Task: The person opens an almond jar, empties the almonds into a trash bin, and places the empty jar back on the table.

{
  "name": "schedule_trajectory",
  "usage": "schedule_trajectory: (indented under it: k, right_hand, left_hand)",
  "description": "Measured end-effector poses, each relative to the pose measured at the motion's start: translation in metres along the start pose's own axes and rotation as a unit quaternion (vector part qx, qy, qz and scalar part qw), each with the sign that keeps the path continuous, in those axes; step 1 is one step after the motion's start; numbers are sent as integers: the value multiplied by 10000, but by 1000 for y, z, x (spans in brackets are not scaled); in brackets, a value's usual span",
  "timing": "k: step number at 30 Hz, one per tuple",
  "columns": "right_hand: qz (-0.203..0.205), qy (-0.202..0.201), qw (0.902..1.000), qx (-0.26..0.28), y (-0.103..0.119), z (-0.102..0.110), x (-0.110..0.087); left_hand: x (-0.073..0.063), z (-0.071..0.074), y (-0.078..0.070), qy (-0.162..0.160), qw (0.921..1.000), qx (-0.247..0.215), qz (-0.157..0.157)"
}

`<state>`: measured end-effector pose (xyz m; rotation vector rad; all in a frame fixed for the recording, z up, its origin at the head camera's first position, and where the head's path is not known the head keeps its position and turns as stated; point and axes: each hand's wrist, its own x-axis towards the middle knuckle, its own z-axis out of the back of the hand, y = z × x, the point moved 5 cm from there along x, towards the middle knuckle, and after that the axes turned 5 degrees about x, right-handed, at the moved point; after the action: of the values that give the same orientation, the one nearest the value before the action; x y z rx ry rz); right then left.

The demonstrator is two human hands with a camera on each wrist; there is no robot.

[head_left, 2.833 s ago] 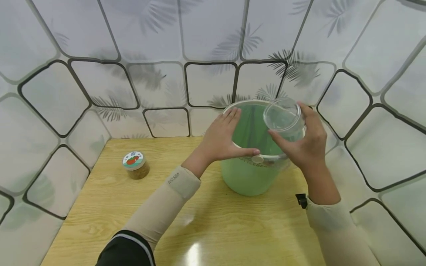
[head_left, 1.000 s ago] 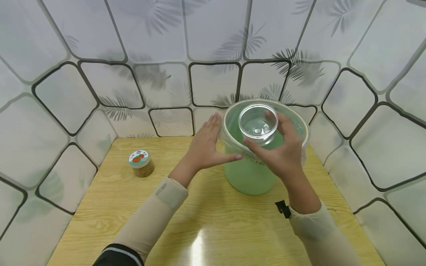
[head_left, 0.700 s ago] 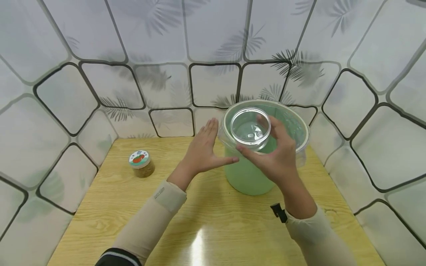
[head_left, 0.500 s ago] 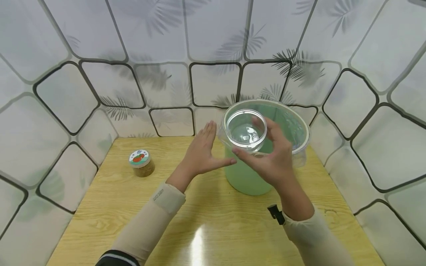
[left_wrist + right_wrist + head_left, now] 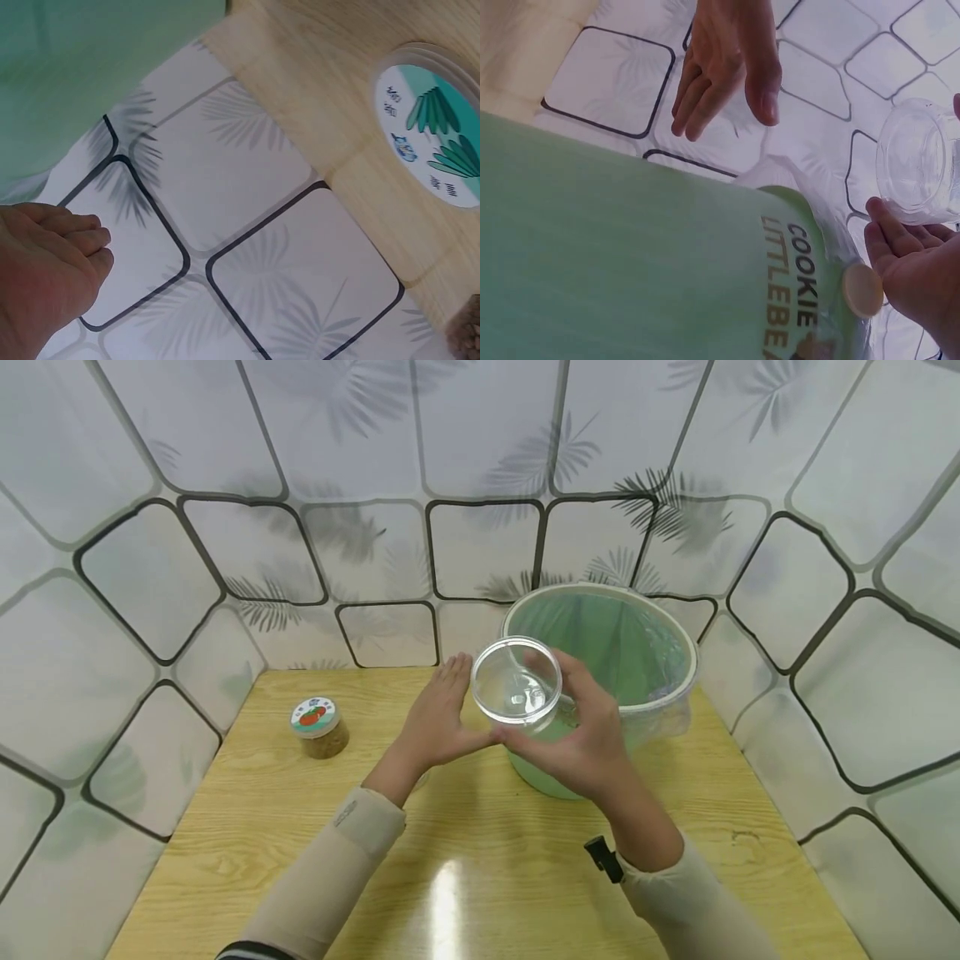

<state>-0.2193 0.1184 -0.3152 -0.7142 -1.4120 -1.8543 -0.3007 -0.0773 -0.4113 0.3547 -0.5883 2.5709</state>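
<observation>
A clear, round plastic jar (image 5: 517, 681) without a lid is held by my right hand (image 5: 588, 739), thumb at the front and fingers behind. It is just in front and to the left of the green bin (image 5: 630, 247), overlapping the rim in the head view. My left hand (image 5: 435, 718) is raised at the jar's left, fingers straight and thumb stretched out. The right wrist view shows a gap between this left hand (image 5: 724, 67) and the jar (image 5: 915, 161). A round lid (image 5: 435, 135) with green leaf print lies on the table, mostly hidden by my left arm in the head view.
A small jar (image 5: 324, 742) with brown contents and a tomato-print lid stands at the table's left. The bin has a clear bag over its cream rim (image 5: 675, 689). Patterned walls (image 5: 480, 543) close in the wooden table (image 5: 525, 877) at the back and sides.
My right hand has brought the clear jar from above the bin's mouth leftward and nearer to me. The left hand has shifted a little left and down. The tomato-lid jar stays put.
</observation>
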Motion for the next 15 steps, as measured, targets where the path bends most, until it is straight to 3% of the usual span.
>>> schedule_trajectory:
  k: [7,15]
  right_hand:
    - [-145,303,9993,144,-5,-17,-11]
    - [-747,606,9952,175,-18,-35,-24]
  left_hand:
    - [-11,-4,15,98,9999,-14,124]
    - [-24,-8,34,288,9984,-12,485]
